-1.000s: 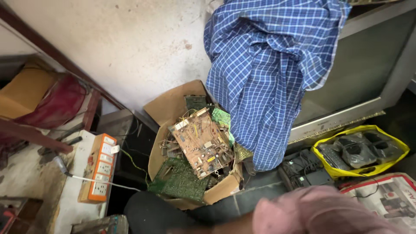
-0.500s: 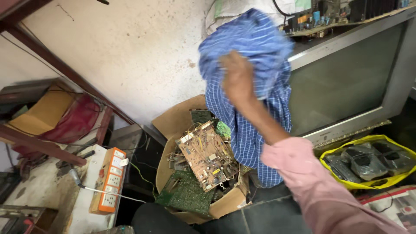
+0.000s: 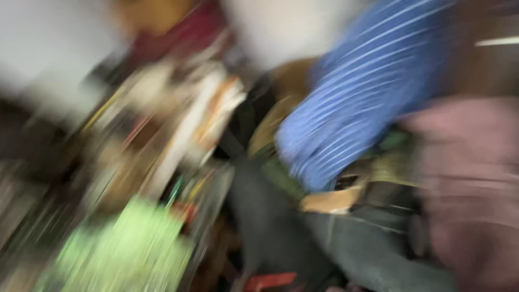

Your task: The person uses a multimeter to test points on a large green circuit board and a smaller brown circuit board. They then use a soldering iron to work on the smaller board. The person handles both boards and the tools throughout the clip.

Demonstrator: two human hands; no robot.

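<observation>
**Blurred view: checked cloth and pink sleeve**

Though motion smears the whole picture, a blue checked cloth shows upper centre, just left of a pink sleeve at the right edge. Neither hand is visible, so their grip cannot be told. Below the cloth lies a brown cardboard edge; far left of the sleeve, a green blur, unidentifiable.
</observation>
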